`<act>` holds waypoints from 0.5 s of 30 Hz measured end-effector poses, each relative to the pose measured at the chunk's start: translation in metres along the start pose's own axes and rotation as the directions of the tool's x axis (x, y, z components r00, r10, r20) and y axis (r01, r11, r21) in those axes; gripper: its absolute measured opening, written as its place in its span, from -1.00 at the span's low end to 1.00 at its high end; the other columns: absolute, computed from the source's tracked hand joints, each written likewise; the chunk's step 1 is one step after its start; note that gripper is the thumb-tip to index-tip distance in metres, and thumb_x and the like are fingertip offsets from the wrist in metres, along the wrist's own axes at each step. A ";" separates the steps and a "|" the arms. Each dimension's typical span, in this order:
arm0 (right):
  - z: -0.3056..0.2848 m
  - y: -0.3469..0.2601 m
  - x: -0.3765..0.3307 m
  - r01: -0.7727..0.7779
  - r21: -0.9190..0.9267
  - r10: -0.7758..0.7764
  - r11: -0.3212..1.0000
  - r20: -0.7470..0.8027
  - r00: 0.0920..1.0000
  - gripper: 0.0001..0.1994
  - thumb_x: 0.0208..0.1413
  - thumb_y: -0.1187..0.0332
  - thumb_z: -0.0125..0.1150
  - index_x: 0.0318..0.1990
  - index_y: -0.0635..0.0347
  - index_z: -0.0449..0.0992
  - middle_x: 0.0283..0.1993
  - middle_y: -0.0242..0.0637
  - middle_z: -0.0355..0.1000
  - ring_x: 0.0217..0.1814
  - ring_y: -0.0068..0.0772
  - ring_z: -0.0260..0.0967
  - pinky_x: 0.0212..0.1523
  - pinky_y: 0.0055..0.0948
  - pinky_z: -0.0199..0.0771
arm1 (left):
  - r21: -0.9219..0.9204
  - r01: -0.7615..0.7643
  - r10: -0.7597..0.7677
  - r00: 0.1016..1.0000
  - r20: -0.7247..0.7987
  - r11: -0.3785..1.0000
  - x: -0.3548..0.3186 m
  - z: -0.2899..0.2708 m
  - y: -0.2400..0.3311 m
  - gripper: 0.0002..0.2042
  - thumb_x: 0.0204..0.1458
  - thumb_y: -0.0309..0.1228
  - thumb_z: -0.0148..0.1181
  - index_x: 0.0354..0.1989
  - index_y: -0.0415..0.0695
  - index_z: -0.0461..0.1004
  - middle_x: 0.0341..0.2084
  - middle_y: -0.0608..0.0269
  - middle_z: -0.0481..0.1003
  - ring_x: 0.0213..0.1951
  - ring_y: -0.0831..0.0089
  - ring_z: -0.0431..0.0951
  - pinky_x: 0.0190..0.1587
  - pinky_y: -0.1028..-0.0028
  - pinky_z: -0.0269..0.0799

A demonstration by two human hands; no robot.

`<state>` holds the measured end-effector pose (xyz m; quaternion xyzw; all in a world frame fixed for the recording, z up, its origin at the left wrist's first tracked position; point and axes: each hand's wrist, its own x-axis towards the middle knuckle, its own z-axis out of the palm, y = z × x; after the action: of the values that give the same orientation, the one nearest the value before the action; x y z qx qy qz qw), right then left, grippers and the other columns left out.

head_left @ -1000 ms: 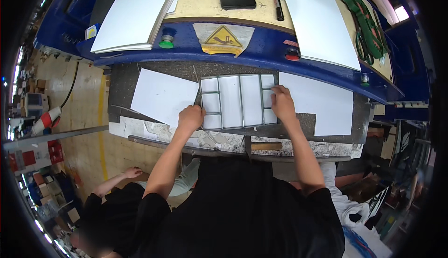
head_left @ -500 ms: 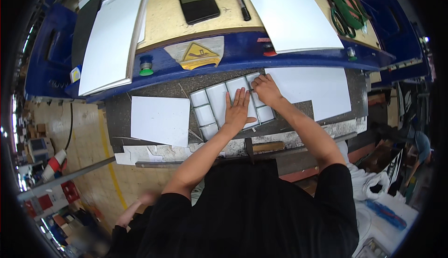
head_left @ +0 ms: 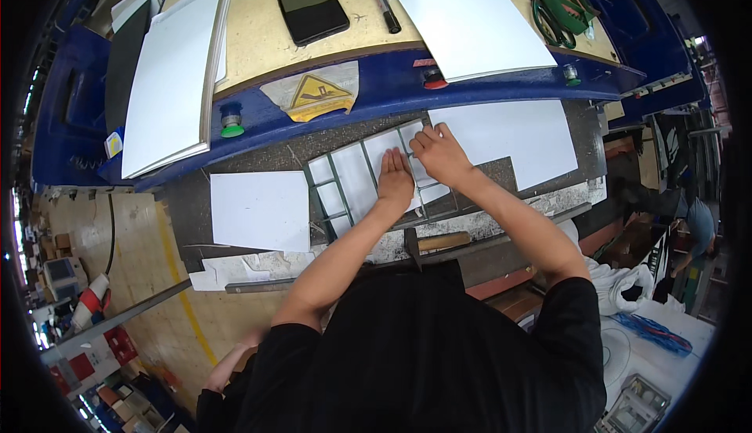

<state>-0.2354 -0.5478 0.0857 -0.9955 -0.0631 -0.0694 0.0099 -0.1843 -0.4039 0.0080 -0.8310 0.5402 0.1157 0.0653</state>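
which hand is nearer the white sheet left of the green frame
Left: the left hand is right of the white sheet, over the frame; the right hand is farther right.

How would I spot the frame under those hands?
Find the blue beam, then the dark work surface below it. The frame is there between two white sheets, under the left hand and right hand. Unlike those plain sheets, it has crossing green bars.
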 end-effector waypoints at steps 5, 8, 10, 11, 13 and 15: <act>0.030 -0.007 -0.024 -0.212 0.006 0.212 0.977 -0.082 0.974 -0.87 -0.12 0.45 0.08 -0.36 0.16 0.49 -0.31 -0.27 0.42 -0.07 -0.28 0.31 0.00 -0.30 0.19 | -0.829 -0.071 -0.121 0.979 -0.164 0.555 -0.077 -0.045 -0.048 -0.82 0.02 -0.31 0.25 -0.29 -0.15 0.59 -0.19 0.00 0.56 -0.18 0.16 0.59 -0.09 0.25 0.49; 0.020 -0.059 -0.020 -0.282 0.228 0.310 0.932 -0.096 0.946 -0.87 0.01 0.36 0.11 -0.36 0.22 0.49 -0.31 -0.21 0.42 -0.12 -0.18 0.35 -0.06 -0.25 0.28 | -0.917 0.165 -0.597 0.797 -0.094 0.364 -0.130 -0.028 -0.095 -0.83 0.08 -0.40 0.13 -0.32 -0.24 0.58 -0.35 0.11 0.60 -0.39 0.32 0.60 -0.28 0.40 0.51; 0.024 -0.108 -0.019 -0.429 0.451 0.401 0.783 0.162 0.902 -0.74 0.09 0.20 0.12 -0.36 0.27 0.48 -0.26 -0.14 0.44 -0.17 -0.07 0.41 -0.16 -0.16 0.40 | -0.917 0.252 -0.693 0.720 -0.037 0.310 -0.159 -0.012 -0.121 -0.83 0.11 -0.43 0.09 -0.30 -0.25 0.57 -0.38 0.13 0.60 -0.43 0.40 0.59 -0.32 0.45 0.50; 0.031 -0.130 -0.011 -0.512 0.508 0.418 0.693 0.295 0.859 -0.65 0.11 0.10 0.12 -0.35 0.30 0.48 -0.26 -0.10 0.45 -0.22 -0.01 0.45 -0.23 -0.12 0.46 | -0.948 0.287 -0.697 0.708 0.115 0.135 -0.172 0.005 -0.134 -0.82 0.14 -0.43 0.05 -0.27 -0.26 0.55 -0.40 0.15 0.59 -0.44 0.46 0.57 -0.34 0.49 0.49; 0.039 -0.140 0.011 -0.519 0.424 0.428 0.742 0.296 0.854 -0.55 0.10 -0.01 0.11 -0.34 0.33 0.50 -0.29 -0.01 0.46 -0.24 0.02 0.49 -0.29 -0.11 0.52 | -0.941 0.296 -0.639 0.695 0.330 -0.164 -0.182 0.021 -0.140 -0.80 0.20 -0.43 -0.05 -0.17 -0.27 0.47 -0.41 0.16 0.58 -0.42 0.51 0.57 -0.35 0.57 0.48; 0.046 -0.136 0.028 -0.654 0.406 0.516 0.639 0.405 0.755 -0.55 0.11 0.00 0.09 -0.34 0.33 0.50 -0.25 0.02 0.44 -0.26 0.03 0.49 -0.29 -0.15 0.52 | -0.905 0.200 -0.601 0.690 0.403 -0.377 -0.177 0.027 -0.133 -0.80 0.23 -0.42 -0.07 -0.12 -0.24 0.45 -0.34 0.14 0.57 -0.37 0.48 0.58 -0.32 0.56 0.48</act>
<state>-0.2192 -0.4077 0.0458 -0.9189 0.2480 0.0843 0.2949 -0.1350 -0.1869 0.0262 -0.7141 -0.0918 0.3275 -0.6119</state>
